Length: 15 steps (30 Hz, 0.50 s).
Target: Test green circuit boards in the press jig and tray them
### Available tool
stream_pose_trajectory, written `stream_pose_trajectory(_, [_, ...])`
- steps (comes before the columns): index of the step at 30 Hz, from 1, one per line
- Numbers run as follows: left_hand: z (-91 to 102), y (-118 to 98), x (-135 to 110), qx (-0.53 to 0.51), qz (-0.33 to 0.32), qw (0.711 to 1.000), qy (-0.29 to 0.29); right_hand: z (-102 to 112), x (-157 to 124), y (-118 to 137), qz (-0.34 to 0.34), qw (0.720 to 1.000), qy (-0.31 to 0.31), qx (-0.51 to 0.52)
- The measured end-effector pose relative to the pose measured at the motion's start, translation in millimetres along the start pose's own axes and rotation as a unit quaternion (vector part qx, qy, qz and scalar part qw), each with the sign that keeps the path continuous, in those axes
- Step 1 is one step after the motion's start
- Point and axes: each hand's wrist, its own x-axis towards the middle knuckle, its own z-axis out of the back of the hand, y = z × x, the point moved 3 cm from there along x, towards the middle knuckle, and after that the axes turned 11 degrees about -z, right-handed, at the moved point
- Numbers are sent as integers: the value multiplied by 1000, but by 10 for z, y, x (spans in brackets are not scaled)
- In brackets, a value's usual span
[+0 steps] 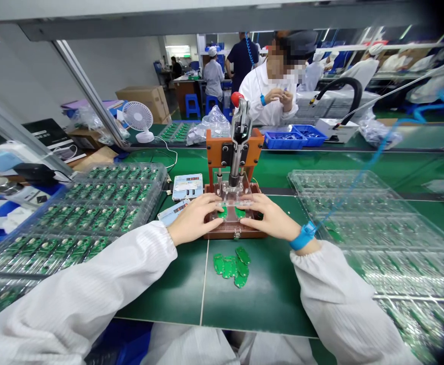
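At the orange and brown press fixture (235, 233), both my hands reach in under its clear plate. My left hand (193, 217) has thumb and fingers closed about the edges of a small green circuit board (223, 212) on the fixture bed. From the other side, my right hand (273, 217), with a blue wrist strap (303, 236), pinches a second green circuit board (240, 213). The press's red-knobbed lever (237, 99) stands upright above. A small pile of loose green circuit boards (229, 266) lies on the green mat in front of the fixture.
Clear trays of circuit boards (111, 203) fill the left side. More clear trays (377, 228) lie on the right. Two small meter boxes (187, 186) sit beside the fixture. Beyond are a white fan (138, 116), blue bins (285, 139) and a co-worker (255, 91).
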Motion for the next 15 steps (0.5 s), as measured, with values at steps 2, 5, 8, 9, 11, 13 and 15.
stream_pose_trajectory(2, [95,60,-83,4,-4,1000,-29,14,-65,-16,-15,999,-31,30])
stream_pose_trajectory(5, [277,272,-211,13,28,993,-111,165,-82,-82,-61,984,-139,99])
stream_pose_trajectory(8, [421,543,-314,10,83,977,-198,475,102,-123,-90,960,-234,124])
stream_pose_trajectory(9, [446,622,-340,4,101,970,-219,605,217,-116,-90,953,-257,132])
stream_pose_trajectory(11, [462,745,-381,-11,130,961,-245,882,512,-49,-63,943,-294,146])
stream_pose_trajectory(13, [451,813,-409,-25,147,955,-255,1138,859,91,-14,939,-312,143])
stream_pose_trajectory(15, [437,832,-424,-33,147,954,-258,1321,1215,271,-4,949,-281,145])
